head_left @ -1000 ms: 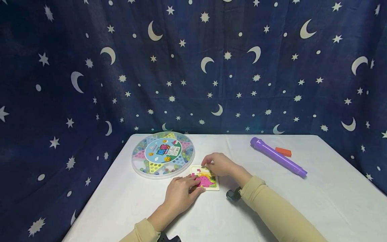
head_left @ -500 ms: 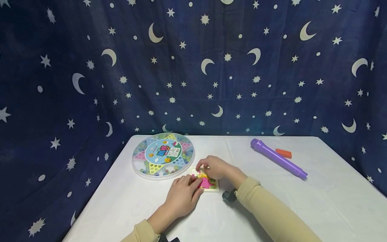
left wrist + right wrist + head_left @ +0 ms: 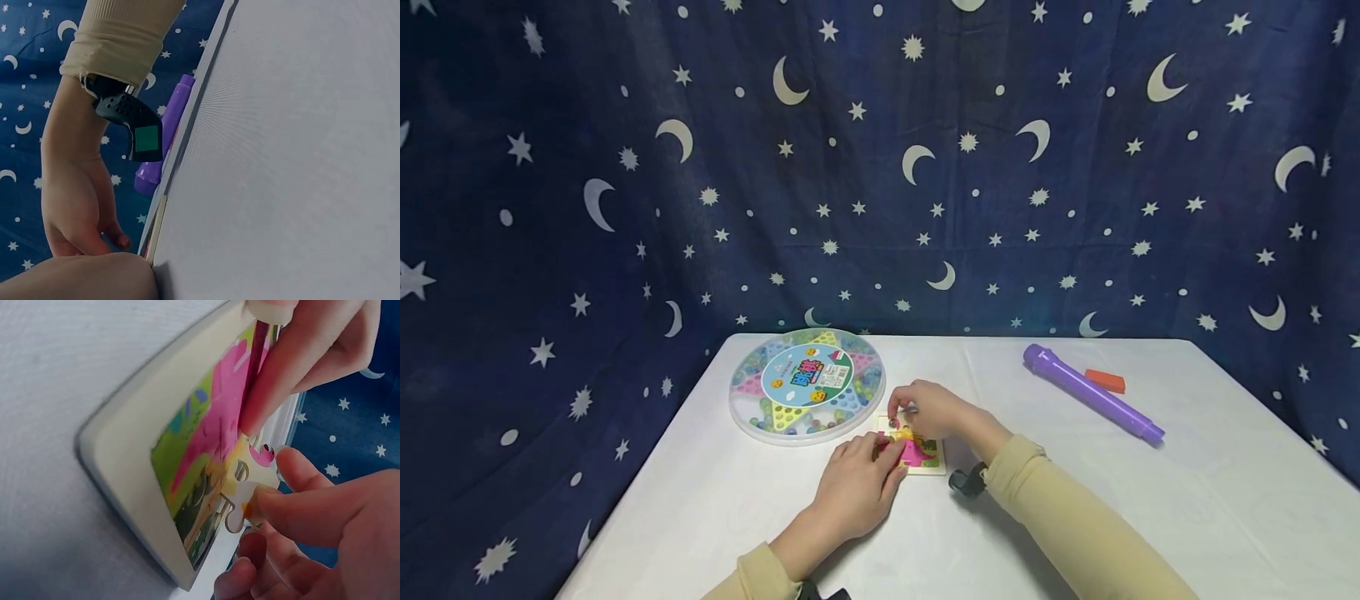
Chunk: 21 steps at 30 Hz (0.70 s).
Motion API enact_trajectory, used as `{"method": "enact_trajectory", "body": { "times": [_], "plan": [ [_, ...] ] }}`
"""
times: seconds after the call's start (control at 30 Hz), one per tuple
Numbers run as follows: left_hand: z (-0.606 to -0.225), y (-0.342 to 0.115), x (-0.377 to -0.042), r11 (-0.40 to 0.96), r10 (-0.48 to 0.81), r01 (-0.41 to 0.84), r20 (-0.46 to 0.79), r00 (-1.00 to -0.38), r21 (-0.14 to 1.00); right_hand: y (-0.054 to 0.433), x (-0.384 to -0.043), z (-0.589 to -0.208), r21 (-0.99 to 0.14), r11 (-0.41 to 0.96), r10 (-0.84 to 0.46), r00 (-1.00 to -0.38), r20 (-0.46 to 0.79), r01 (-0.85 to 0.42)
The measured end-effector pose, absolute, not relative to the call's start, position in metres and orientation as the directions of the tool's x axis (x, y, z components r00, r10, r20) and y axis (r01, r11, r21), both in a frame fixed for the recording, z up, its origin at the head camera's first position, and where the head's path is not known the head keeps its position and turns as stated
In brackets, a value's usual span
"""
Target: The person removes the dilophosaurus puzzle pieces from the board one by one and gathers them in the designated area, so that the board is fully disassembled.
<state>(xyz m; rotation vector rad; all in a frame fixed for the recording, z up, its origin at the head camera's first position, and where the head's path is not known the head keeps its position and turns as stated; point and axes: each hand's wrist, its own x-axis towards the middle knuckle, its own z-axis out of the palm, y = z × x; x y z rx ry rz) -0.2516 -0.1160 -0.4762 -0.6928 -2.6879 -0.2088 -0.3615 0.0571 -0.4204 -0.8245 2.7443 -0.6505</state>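
Note:
A small jigsaw puzzle (image 3: pixel 932 469) with a pink dinosaur picture and a cream frame lies on the white table. My left hand (image 3: pixel 854 492) rests on its left side, thumb by the near edge and fingers on the pink part. My right hand (image 3: pixel 937 412) is over the far side of the board. In the right wrist view, its thumb and fingers pinch a puzzle piece (image 3: pixel 235 514), pale with a rounded knob and tilted over the board. A piece with a pink patch (image 3: pixel 262 455) shows beside the fingertips. My left hand mostly hides the puzzle's left part.
A round, clear Chinese checkers set (image 3: pixel 807 383) with marbles sits just behind the puzzle to the left. Farther right lie a purple tube-shaped stick (image 3: pixel 1090 392) and an orange block (image 3: pixel 1105 381). A starry blue curtain (image 3: pixel 880 167) hangs behind the table.
My right hand has shifted a little left over the puzzle, its fingertips now near the far left corner. My left hand stays on the board, its fingers slightly shifted.

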Motion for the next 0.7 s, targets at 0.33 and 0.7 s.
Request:
{"method": "enact_trajectory", "body": {
  "times": [0.33, 0.7],
  "plan": [
    [-0.475, -0.113, -0.252, 0.868, 0.444, 0.493, 0.359, -0.821, 0.054, 0.067, -0.359, -0.418, -0.522, 0.768, -0.483, -0.871, -0.091, -0.371],
    [-0.476, -0.115, -0.251, 0.862, 0.442, 0.502, 0.376, -0.815, 0.074, 0.085, -0.369, -0.424, -0.57, 0.73, -0.468, -0.884, -0.016, -0.376]
  ]
}}
